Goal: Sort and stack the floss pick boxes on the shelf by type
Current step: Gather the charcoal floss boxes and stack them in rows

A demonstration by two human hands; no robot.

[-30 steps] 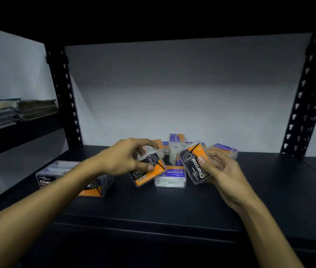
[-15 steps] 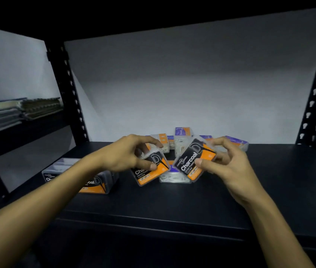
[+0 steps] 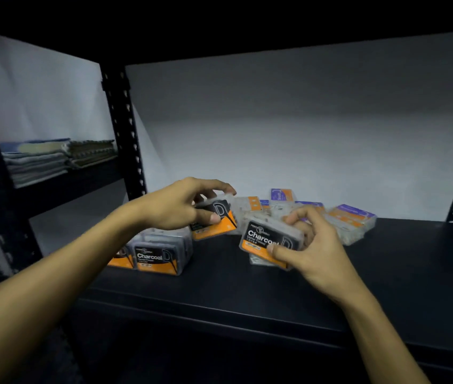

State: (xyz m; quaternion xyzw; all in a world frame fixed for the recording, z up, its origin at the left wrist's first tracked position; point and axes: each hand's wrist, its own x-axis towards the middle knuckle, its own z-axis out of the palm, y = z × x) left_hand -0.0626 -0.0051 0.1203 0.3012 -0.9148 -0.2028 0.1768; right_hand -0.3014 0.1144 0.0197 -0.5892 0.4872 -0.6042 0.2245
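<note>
Head view: left hand (image 3: 175,209) pinches one Charcoal box (image 3: 214,220) above the Charcoal stack (image 3: 158,252), likely to add it; right hand (image 3: 311,245) grips another Charcoal box (image 3: 269,241), label up, near the purple boxes (image 3: 350,220) on the shelf (image 3: 386,273).

Both bare forearms reach forward from the bottom corners, the left from the lower left, the right from the lower right. The left hand (image 3: 176,206) is raised, knuckles up, thumb below and fingers curled over a box (image 3: 215,221), pinching it. The right hand (image 3: 312,249) sits lower, palm turned inward, thumb and bent fingers gripping another box (image 3: 269,241).
</note>
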